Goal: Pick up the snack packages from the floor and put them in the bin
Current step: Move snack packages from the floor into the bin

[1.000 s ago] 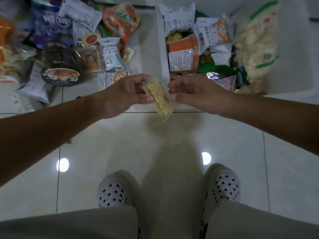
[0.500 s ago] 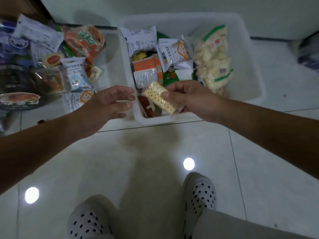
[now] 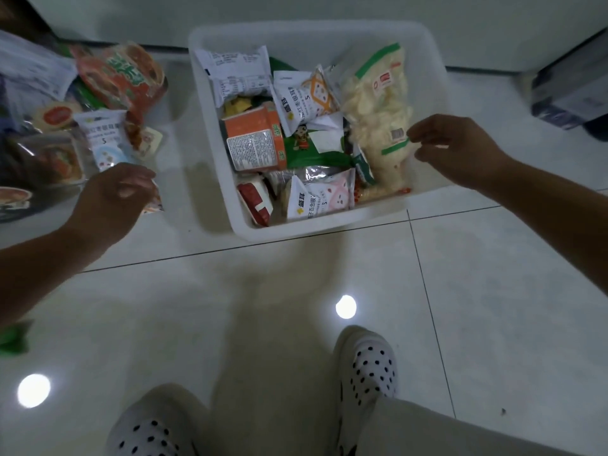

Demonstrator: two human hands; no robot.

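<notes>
Snack packages (image 3: pixel 253 149) fill a white bin (image 3: pixel 296 229) on the tiled floor (image 3: pixel 493 291), far centre; a heap (image 3: pixel 115 77) of others lies far left. Hands are well apart: the left hand (image 3: pixel 112 195) curls over a small packet (image 3: pixel 154 204) at the heap's near edge, grip unclear; the right hand (image 3: pixel 460 149) hovers loose-fingered, holding nothing, over the bin's right side.

Digit 5 on white pouch (image 3: pixel 306 97) in bin (image 3: pixel 329 28); 5 on floor pouch (image 3: pixel 104 141).

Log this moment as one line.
stage: pickup | left grip: on small floor packet, hold unclear | right grip: open, empty, over bin right side | bin: holds packages
</notes>
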